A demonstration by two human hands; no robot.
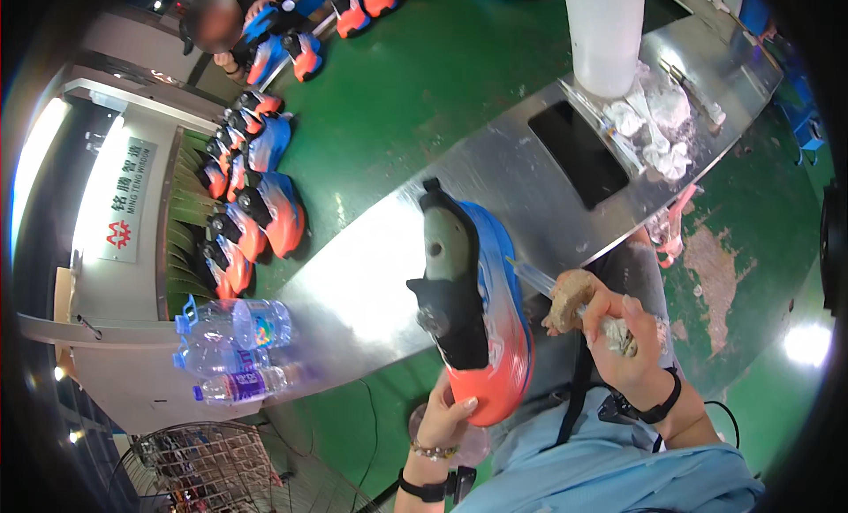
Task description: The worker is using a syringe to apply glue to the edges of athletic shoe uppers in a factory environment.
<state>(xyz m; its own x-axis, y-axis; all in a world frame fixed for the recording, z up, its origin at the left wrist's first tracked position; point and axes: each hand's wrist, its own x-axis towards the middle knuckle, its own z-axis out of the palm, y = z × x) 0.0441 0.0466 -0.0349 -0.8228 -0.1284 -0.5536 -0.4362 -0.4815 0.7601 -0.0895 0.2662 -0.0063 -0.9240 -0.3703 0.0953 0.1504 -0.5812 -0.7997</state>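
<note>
Above the near edge of the metal table hangs a running shoe [499, 310], its toe toward me. Its black collar wraps a greenish shoe last [449, 239], and the outside fades from blue through white to coral. My left hand [446, 416] grips the coral toe from below, thumb on top. Just right of the shoe, my right hand [623, 341] is closed on a thin translucent pointed tool [534, 279], whose tip points at the shoe's side. A tan lump [574, 299] and a crumpled whitish wad [618, 336] are also in that hand; their material is unclear.
A black phone [579, 155], crumpled white tissues [658, 129] and a white cylinder [605, 36] occupy the metal table [371, 292]. Plastic bottles [234, 349] stand at left. Several similar shoes [269, 212] line the green belt's far side, near another person [256, 27]. A wire-guarded fan [203, 469] stands lower left.
</note>
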